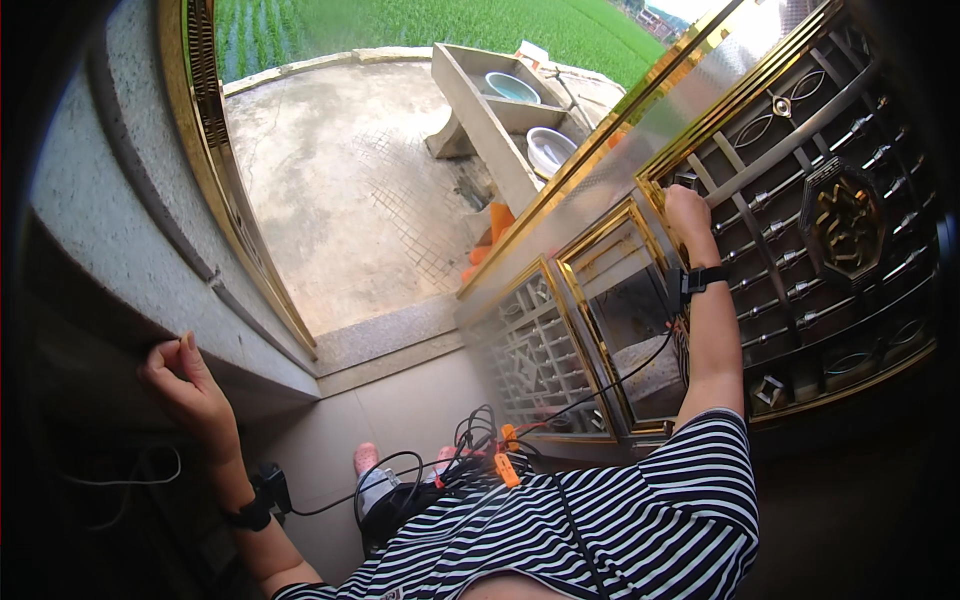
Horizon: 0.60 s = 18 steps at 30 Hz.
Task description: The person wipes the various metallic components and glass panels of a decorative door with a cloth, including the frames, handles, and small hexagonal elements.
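Note:
My right hand (688, 212) is closed at the gold-framed edge of an ornate dark metal door (775, 215) on the right, its fingers curled round the frame. The fingertips are partly hidden behind the wrist and knuckles. My left hand (190, 385) is raised at the left, beside the lower edge of a grey stone door surround (130, 265). Its fingers are curled in with the thumb pointing up, and whatever is inside them, if anything, cannot be made out. Each wrist wears a black strap with a small device, wired to a cable bundle (490, 445) at my waist.
A stone threshold (390, 335) crosses the doorway. Outside lies a concrete yard (320, 170) with a concrete sink (500, 150) holding a blue-green basin (512, 88) and a white basin (550, 150). Orange objects (490, 240) stand by the door. Green field (430, 25) spreads beyond.

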Motion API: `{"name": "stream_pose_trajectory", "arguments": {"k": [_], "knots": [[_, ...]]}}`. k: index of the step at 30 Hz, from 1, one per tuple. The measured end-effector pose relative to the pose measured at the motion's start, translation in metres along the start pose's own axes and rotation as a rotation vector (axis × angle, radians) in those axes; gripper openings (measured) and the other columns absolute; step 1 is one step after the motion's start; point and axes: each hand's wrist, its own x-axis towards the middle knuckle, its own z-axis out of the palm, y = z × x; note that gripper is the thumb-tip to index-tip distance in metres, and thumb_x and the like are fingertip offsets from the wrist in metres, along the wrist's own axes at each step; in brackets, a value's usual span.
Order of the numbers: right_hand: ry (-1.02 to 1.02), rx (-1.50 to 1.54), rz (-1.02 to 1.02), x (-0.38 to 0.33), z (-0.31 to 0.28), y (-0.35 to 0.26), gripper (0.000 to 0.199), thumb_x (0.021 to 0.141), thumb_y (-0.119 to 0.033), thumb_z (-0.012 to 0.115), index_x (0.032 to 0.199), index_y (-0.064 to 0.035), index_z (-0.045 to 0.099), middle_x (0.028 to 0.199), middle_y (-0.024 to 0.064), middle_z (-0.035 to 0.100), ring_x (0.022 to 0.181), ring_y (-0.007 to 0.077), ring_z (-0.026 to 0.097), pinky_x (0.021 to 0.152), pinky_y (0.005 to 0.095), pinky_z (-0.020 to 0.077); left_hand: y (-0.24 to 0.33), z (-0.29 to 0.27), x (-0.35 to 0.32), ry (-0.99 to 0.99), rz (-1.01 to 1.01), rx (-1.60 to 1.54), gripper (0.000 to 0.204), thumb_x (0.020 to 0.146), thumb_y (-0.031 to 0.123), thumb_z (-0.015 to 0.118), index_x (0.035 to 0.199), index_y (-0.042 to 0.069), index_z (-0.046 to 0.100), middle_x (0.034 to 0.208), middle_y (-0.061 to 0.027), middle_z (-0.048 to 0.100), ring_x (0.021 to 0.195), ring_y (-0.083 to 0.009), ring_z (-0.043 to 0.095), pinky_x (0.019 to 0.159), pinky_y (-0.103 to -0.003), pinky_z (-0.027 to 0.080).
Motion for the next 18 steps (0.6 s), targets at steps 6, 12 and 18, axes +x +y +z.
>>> {"name": "stream_pose_trajectory", "arguments": {"k": [6, 12, 18], "knots": [[0.059, -0.103, -0.052, 0.000, 0.001, 0.005, 0.028, 0.098, -0.021, 0.049, 0.091, -0.0017, 0.069, 0.091, 0.0237, 0.071, 0.089, 0.0394, 0.071, 0.077, 0.0491, 0.0565, 0.002, -0.002, 0.002, -0.027, 0.005, 0.046, 0.019, 0.095, 0.016, 0.069, 0.099, 0.002, 0.056, 0.086, -0.0085, 0.058, 0.073, -0.0195, 0.057, 0.067, -0.029, 0.050], [0.003, -0.062, -0.129, 0.013, 0.011, 0.007, 0.029, 0.098, -0.024, 0.048, 0.090, -0.0029, 0.067, 0.093, 0.0247, 0.070, 0.092, 0.0434, 0.068, 0.080, 0.0510, 0.0548, -0.002, -0.001, -0.003, -0.032, -0.005, 0.048, 0.019, 0.095, 0.016, 0.069, 0.101, 0.002, 0.057, 0.087, -0.0086, 0.058, 0.073, -0.0193, 0.057, 0.067, -0.029, 0.050], [-0.029, 0.321, 0.132, 0.017, 0.029, 0.024, 0.048, 0.102, -0.038, 0.043, 0.090, 0.0015, 0.068, 0.092, 0.0260, 0.070, 0.093, 0.0413, 0.068, 0.083, 0.0533, 0.0522, -0.001, -0.012, -0.002, -0.042, 0.004, 0.025, 0.020, 0.096, 0.016, 0.068, 0.102, 0.001, 0.056, 0.086, -0.0076, 0.058, 0.072, -0.0179, 0.056, 0.066, -0.028, 0.051]]}}
